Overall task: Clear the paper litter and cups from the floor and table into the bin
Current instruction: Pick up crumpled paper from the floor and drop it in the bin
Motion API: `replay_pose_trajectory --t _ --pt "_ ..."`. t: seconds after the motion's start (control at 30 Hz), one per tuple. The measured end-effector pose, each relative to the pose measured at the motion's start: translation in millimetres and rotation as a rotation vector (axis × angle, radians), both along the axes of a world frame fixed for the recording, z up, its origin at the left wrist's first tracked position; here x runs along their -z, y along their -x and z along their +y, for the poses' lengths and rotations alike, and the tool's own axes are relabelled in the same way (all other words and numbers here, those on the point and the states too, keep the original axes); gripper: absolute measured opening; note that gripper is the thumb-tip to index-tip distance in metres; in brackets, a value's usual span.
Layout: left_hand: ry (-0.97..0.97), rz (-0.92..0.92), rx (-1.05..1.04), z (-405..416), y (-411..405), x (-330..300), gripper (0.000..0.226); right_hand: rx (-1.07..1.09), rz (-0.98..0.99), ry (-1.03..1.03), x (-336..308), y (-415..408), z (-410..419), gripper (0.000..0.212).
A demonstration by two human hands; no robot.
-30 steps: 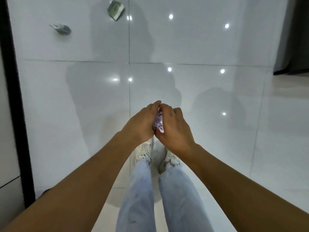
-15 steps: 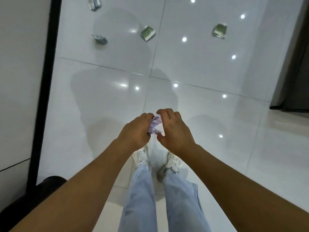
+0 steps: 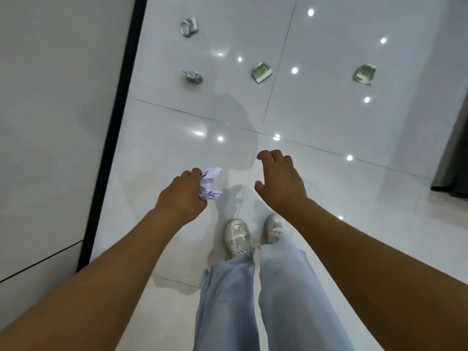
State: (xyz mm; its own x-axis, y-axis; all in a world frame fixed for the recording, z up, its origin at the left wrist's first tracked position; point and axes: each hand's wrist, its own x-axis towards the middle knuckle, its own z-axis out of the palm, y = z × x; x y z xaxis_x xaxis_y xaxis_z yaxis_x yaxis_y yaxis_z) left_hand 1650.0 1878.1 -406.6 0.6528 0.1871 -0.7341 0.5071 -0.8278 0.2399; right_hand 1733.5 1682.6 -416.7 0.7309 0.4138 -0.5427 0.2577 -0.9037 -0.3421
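Hands are held apart above the glossy white tiled floor (image 3: 329, 122). Left hand (image 3: 181, 196) grips a crumpled pale lilac paper wad (image 3: 210, 183), fingers curled round it; the wad protrudes from the thumb side of the fist, clear of the floor. Right hand (image 3: 279, 184) holds nothing, fingers loosely bent and spread, thumb out to the side.

Litter lies on the floor well ahead of the feet. Rolled paper cup (image 3: 189, 27) lies on its side farthest away, near the black vertical strip (image 3: 119, 117) that edges the white wall panel (image 3: 58, 97). Crushed green-printed cup (image 3: 193, 77) lies nearer, on the same side. Flattened green paper piece (image 3: 262, 72) lies at centre. Crumpled green paper piece (image 3: 365, 74) lies to the right.

White sneakers (image 3: 236, 236) and light blue jeans (image 3: 253, 300) occupy the lower centre.
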Motion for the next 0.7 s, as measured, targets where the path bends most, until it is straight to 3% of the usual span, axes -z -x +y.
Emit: replay_pose_trajectory --t 0.23,0.7 --pt "-0.056 -0.028 -0.099 44.1 -37.7 -3.7 0.042 -0.029 0.042 -0.033 7.1 -51.6 53.0 0.048" --pt "-0.052 -0.089 -0.225 137.6 -189.5 17.6 0.055 -0.242 0.077 0.041 39.5 -228.3 177.2 0.052"
